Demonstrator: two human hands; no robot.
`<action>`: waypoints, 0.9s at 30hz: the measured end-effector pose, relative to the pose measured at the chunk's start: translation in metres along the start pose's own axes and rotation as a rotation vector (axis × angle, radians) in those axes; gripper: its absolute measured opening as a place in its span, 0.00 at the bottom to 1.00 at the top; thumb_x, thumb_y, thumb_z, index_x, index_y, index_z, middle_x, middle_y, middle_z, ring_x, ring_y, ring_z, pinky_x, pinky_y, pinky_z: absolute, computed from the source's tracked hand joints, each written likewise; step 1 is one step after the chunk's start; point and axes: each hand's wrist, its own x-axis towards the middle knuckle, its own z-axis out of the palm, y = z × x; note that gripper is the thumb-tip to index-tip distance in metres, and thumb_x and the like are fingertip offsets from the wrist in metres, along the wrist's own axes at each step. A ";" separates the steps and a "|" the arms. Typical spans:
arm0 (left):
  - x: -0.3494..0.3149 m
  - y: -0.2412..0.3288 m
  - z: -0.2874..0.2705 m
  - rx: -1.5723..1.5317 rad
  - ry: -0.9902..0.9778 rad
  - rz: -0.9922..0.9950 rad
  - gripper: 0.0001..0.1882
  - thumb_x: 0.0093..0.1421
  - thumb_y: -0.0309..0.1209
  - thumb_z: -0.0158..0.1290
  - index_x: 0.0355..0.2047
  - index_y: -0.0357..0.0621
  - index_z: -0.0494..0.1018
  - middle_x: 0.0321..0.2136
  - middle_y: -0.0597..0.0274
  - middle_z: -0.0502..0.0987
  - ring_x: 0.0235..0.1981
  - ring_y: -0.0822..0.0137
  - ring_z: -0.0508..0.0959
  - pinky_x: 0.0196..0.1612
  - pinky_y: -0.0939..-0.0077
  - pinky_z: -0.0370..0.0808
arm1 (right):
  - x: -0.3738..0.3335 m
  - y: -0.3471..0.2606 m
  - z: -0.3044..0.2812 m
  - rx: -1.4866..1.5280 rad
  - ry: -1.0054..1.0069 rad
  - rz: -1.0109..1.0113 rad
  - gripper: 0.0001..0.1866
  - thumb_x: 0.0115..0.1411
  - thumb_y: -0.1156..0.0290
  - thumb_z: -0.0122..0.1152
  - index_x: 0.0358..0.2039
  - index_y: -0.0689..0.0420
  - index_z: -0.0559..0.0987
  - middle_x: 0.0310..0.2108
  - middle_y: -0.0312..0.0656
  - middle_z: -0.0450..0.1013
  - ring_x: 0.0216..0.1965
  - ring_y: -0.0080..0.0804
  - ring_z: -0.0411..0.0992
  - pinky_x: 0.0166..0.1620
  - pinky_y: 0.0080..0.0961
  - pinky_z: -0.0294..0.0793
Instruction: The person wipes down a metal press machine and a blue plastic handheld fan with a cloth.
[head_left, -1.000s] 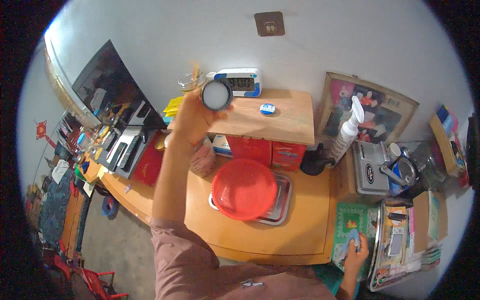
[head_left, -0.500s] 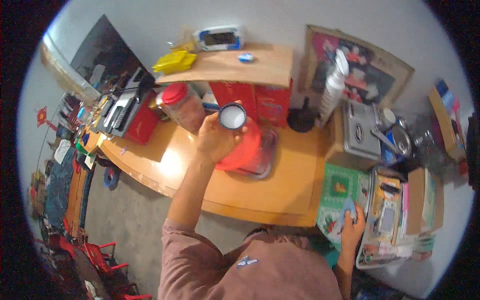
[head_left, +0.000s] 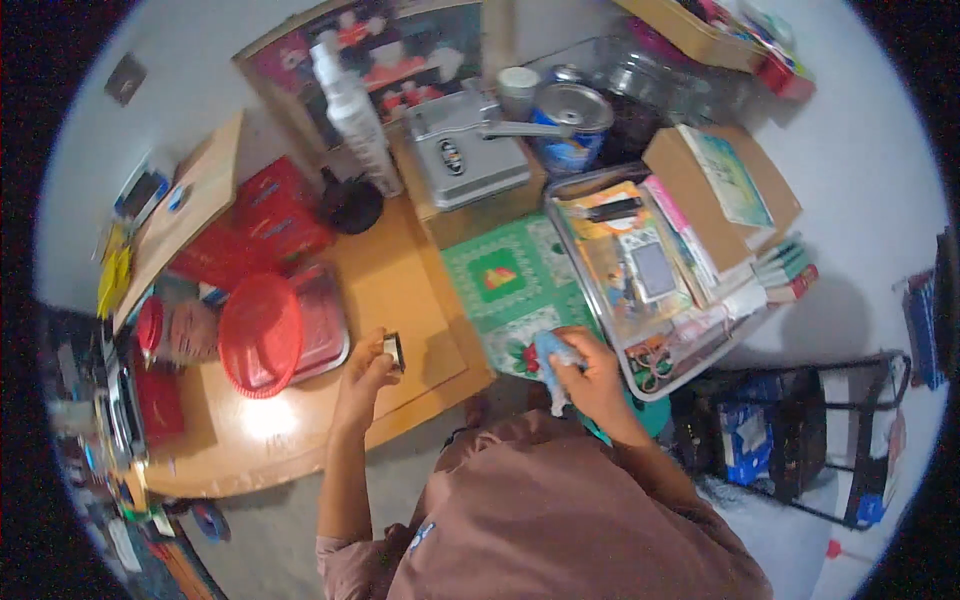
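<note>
Where the tan wooden desk [head_left: 405, 265] shows behind it, a small, pale-faced cap with a dark rim [head_left: 393, 350] is held tilted, nearly edge-on; it looks light, stiff and perhaps smooth, best gripped by the rim. The left hand [head_left: 368, 374] has thumb and fingers closed on it. At three o'clock from the cap, the right hand [head_left: 594, 382] clasps a soft, light-blue cloth [head_left: 549, 358], fingers drawn together. At two o'clock lies a green patterned mat [head_left: 525, 265]; at nine, a round red plastic basin [head_left: 262, 338].

Right of the basin [head_left: 260, 340], past the tray [head_left: 322, 322], the surface [head_left: 400, 270] gives passage, narrowed by the left hand [head_left: 370, 376]; behind the basin, boxes [head_left: 262, 218] block, and left, a jar [head_left: 192, 330].
</note>
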 end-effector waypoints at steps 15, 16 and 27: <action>0.037 0.000 0.041 0.469 0.168 0.456 0.34 0.48 0.22 0.61 0.57 0.39 0.65 0.49 0.58 0.70 0.47 0.64 0.74 0.47 0.70 0.74 | -0.023 -0.005 -0.004 -0.112 0.149 0.092 0.11 0.59 0.77 0.56 0.43 0.65 0.75 0.35 0.39 0.73 0.37 0.21 0.68 0.42 0.21 0.69; 0.036 -0.002 0.038 0.420 0.190 0.444 0.35 0.48 0.21 0.60 0.58 0.39 0.63 0.50 0.58 0.70 0.47 0.64 0.73 0.47 0.70 0.74 | -0.021 -0.007 -0.001 -0.113 0.139 0.093 0.11 0.59 0.77 0.56 0.43 0.65 0.75 0.35 0.39 0.73 0.37 0.21 0.68 0.42 0.21 0.69; 0.035 -0.014 0.004 -1.177 -0.104 -0.120 0.25 0.60 0.49 0.46 0.45 0.39 0.70 0.38 0.48 0.77 0.33 0.62 0.77 0.38 0.72 0.77 | -0.006 -0.025 0.042 -0.153 0.063 0.122 0.12 0.57 0.76 0.58 0.42 0.64 0.75 0.39 0.46 0.74 0.40 0.33 0.73 0.45 0.28 0.71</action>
